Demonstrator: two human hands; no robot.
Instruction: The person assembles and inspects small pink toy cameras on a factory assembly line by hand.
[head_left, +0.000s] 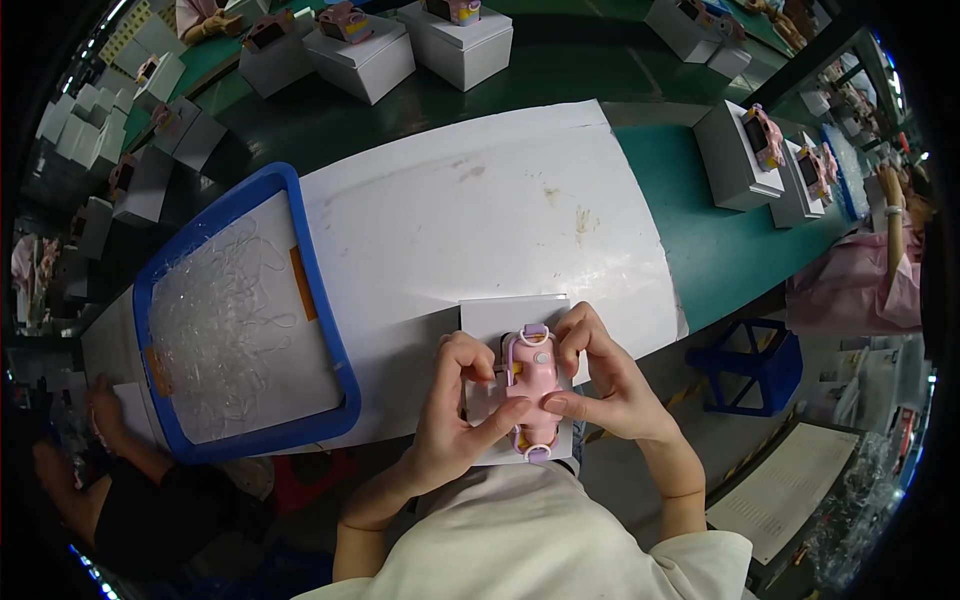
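A pink toy camera (536, 376), with a grey button and pale purple strap loops at both ends, is in front of me. It lies over a white box (482, 315) close to my body. My left hand (458, 395) is closed at the camera's left side, thumb pressed on its pink body and index finger bent. From the right, my right hand (612, 390) grips it, thumb on the body and fingers curled near its upper right edge. The camera's underside is hidden.
A blue-rimmed tray (345, 375) of clear plastic pieces (225, 300) stands at left on the white board (440, 200). White boxes (465, 50) topped with similar pink toys line the green conveyor. Co-workers sit left and right; a blue stool (750, 365) stands at right.
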